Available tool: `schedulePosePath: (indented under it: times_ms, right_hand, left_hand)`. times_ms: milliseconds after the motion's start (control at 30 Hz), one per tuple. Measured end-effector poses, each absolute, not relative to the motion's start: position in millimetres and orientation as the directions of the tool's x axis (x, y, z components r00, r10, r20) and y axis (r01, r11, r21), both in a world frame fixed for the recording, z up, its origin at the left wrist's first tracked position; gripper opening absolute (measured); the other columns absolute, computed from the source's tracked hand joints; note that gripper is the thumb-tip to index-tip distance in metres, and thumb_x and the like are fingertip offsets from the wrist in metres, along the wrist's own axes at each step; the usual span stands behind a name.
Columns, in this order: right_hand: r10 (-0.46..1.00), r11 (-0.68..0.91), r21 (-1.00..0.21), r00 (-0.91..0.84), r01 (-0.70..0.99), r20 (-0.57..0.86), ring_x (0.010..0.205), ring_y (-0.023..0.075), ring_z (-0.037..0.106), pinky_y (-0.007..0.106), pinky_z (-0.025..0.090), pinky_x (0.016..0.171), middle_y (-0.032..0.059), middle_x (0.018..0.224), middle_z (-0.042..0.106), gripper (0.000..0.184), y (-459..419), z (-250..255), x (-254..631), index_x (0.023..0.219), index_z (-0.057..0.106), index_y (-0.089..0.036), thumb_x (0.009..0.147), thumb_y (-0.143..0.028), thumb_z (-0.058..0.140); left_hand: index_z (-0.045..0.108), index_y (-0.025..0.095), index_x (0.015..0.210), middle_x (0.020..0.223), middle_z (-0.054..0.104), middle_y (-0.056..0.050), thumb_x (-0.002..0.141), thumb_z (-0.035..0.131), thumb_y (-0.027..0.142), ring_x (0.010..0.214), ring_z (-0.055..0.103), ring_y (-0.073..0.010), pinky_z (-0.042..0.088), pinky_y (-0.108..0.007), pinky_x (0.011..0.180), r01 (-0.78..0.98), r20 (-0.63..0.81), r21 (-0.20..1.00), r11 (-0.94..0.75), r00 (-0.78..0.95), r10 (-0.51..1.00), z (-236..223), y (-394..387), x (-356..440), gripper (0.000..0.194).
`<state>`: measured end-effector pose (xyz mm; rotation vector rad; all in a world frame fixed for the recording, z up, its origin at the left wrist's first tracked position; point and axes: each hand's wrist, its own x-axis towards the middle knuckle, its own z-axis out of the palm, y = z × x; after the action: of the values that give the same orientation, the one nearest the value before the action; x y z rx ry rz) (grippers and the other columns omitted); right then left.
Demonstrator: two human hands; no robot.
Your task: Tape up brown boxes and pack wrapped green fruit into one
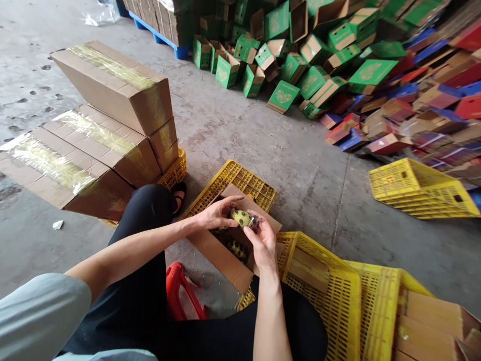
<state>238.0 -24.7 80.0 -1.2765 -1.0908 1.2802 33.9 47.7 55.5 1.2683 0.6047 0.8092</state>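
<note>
Between my two hands is a yellow-green, fruit-like item with dark spots [242,217] in clear plastic wrap, held above an open cardboard box [221,258]. My left hand [216,214] grips its left end, thumb below and fingers above. At the other end, my right hand [263,243] pinches the gathered wrap between thumb and fingers. Inside the box lies a similar spotted yellow item [237,249]; more of the contents is partly hidden by my left hand. The box rests on a yellow plastic crate [259,185].
Taped cartons [112,75] are stacked at left. Yellow crates [326,296] holding cardboard stand at right, and another yellow crate [424,190] lies farther off. Green boxes [283,95] and red-blue boxes [394,143] are heaped behind. A red stool [182,293] is near my legs.
</note>
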Motion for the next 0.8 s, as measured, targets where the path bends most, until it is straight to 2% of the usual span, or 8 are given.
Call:
schedulePosePath:
  times_ms: [100,200,367,467,533,600,667,800]
  right_hand:
    - [0.986,-0.169,-0.986,-0.003,-0.008,-0.169,0.127,0.0279,0.066,0.048,0.049,0.116,0.0070,0.139,0.069,0.058,-25,83,240,0.138,0.063,-0.027,0.084,-0.039,0.081]
    - [0.978,-0.205,-0.974,0.041,0.093,-0.202,0.124,0.0287,0.068,0.049,0.052,0.112,0.0089,0.138,0.070,0.060,-24,83,245,0.138,0.065,-0.025,0.083,-0.043,0.082]
    - [0.989,-0.148,-0.936,0.031,0.320,-0.146,0.135,0.0294,0.061,0.049,0.050,0.114,0.0075,0.146,0.065,0.067,-25,77,247,0.143,0.063,-0.028,0.080,-0.039,0.082]
    - [0.989,-0.125,-0.928,-0.030,0.351,-0.145,0.133,0.0282,0.062,0.045,0.056,0.107,0.0065,0.148,0.063,0.068,-26,74,243,0.147,0.059,-0.030,0.082,-0.036,0.078]
    - [0.992,-0.094,-0.913,-0.043,0.396,-0.121,0.131,0.0280,0.063,0.045,0.056,0.105,0.0066,0.147,0.064,0.065,-26,72,244,0.147,0.058,-0.030,0.084,-0.036,0.074]
    - [0.996,-0.051,-0.861,-0.034,0.506,-0.079,0.129,0.0289,0.063,0.049,0.052,0.109,0.0064,0.142,0.067,0.058,-26,69,250,0.142,0.063,-0.030,0.086,-0.037,0.071]
    - [0.999,-0.011,-0.775,-0.027,0.632,-0.036,0.127,0.0303,0.062,0.052,0.047,0.112,0.0066,0.135,0.071,0.050,-26,64,259,0.136,0.067,-0.029,0.086,-0.035,0.068]
    - [1.000,-0.010,-0.537,0.022,0.844,0.017,0.115,0.0323,0.061,0.052,0.047,0.107,0.0114,0.120,0.071,0.045,-29,49,263,0.130,0.071,-0.025,0.085,-0.027,0.064]
  left_hand:
    - [0.044,0.024,0.157,0.133,0.064,-0.014,0.079,0.089,0.037,0.115,0.065,-0.0252,0.051,-0.038,0.100,-0.157,0.074,0.987,0.023,0.579,0.812,56,48,32,0.092]
    - [0.044,0.023,0.157,0.133,0.065,-0.013,0.080,0.087,0.032,0.119,0.064,-0.0261,0.050,-0.039,0.104,-0.090,0.117,0.993,-0.080,0.582,0.805,59,46,31,0.088]
    - [0.045,0.024,0.156,0.128,0.068,-0.010,0.083,0.081,0.027,0.116,0.066,-0.0257,0.050,-0.040,0.105,0.063,0.173,0.964,-0.260,0.596,0.784,62,45,31,0.081]
    - [0.047,0.024,0.155,0.125,0.070,-0.009,0.085,0.080,0.030,0.115,0.066,-0.0252,0.050,-0.040,0.105,0.113,0.177,0.944,-0.311,0.622,0.763,60,43,31,0.077]
    - [0.045,0.024,0.155,0.130,0.067,-0.011,0.087,0.078,0.030,0.118,0.065,-0.0257,0.050,-0.041,0.107,0.120,0.182,0.937,-0.329,0.637,0.749,59,42,32,0.076]
    - [0.045,0.022,0.154,0.137,0.063,-0.013,0.089,0.075,0.030,0.124,0.062,-0.0272,0.048,-0.042,0.110,0.120,0.206,0.927,-0.355,0.628,0.750,59,42,32,0.073]
    - [0.050,0.020,0.149,0.135,0.063,-0.014,0.090,0.073,0.030,0.124,0.061,-0.0280,0.050,-0.043,0.108,0.135,0.237,0.912,-0.388,0.597,0.767,60,43,31,0.064]
    - [0.063,0.018,0.131,0.119,0.068,-0.012,0.095,0.066,0.032,0.104,0.066,-0.0237,0.055,-0.036,0.093,0.166,0.241,0.896,-0.412,0.599,0.764,63,45,30,0.039]
